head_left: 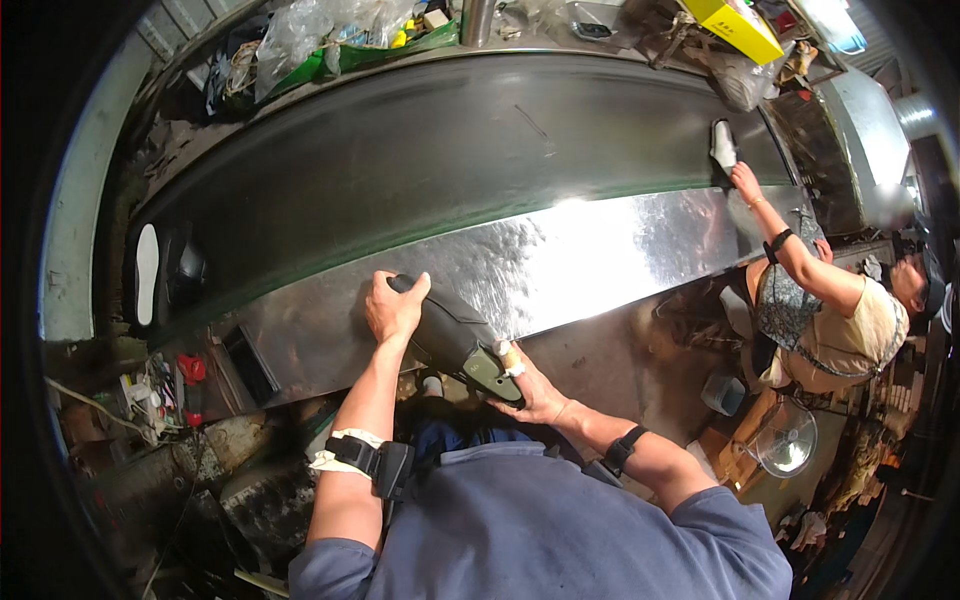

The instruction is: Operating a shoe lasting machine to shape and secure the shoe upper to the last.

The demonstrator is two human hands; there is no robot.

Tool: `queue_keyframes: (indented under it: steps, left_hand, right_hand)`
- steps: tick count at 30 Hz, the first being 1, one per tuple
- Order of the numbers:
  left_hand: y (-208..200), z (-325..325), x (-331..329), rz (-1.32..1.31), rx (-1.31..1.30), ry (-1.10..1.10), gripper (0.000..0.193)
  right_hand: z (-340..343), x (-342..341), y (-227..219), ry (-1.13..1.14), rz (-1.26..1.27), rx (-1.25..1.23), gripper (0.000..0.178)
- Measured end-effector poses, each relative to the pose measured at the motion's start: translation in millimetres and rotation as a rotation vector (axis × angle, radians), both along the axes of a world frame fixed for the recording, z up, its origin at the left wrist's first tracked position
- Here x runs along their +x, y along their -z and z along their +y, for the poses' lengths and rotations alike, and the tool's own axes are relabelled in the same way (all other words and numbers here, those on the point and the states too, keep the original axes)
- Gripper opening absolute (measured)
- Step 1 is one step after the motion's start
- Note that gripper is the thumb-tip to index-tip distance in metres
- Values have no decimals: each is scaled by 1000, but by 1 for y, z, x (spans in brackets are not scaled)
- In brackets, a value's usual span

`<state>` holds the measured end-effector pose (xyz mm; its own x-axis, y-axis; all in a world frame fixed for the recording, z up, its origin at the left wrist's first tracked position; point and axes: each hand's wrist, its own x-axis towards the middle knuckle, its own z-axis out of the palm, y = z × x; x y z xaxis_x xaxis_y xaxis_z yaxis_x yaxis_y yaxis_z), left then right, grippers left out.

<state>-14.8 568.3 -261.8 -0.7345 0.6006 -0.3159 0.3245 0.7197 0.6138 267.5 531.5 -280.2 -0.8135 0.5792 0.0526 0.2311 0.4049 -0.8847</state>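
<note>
I hold a black shoe (447, 328) across the near edge of the shiny metal ledge (340, 310). An olive-green block, probably a shoe last (487, 372), fills its heel opening. My left hand (393, 308) is closed round the dark toe end, thumb on top. My right hand (535, 390) grips the green heel end. Its thumb carries a pale wrapping, perhaps tape. The shoe's underside is hidden. On the dark conveyor belt (400, 150) at the far left lie a white sole-shaped piece (147, 275) and a black shoe (187, 265).
At right, a co-worker's hand (745, 184) touches a white-soled shoe (723, 146) on the belt. A fan (786, 440) stands below that person. Red-handled tools (190, 370) are at left. Plastic bags (300, 45) and a yellow box (735, 28) line the far side.
</note>
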Motion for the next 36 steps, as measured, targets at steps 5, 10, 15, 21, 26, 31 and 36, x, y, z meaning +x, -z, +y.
queue_keyframes:
  steps: [5,10,15,21,26,31,36]
  left_hand:
    - [9,2,-12,-37,73,-100,43]
    - [-11,-24,-28,-174,200,-208,38]
    - [-79,-62,-40,-157,447,-200,36]
    - [-129,-182,-70,-69,695,-423,34]
    - [-175,-331,-78,114,694,-729,32]
    - [-234,-497,-72,347,585,-1094,30]
    - [-262,-677,-58,41,981,-1411,48]
  right_hand:
    - [13,1,11,-68,81,-8,94]
    - [24,-8,-38,-200,66,-231,107]
    - [60,-87,-80,-28,-81,-1042,94]
    - [-15,-158,-135,-144,-49,-745,48]
    - [-123,-214,-152,-409,40,-619,40]
    - [-275,-264,-181,-590,89,-851,22]
    - [-426,-295,-206,-730,-61,-1050,20]
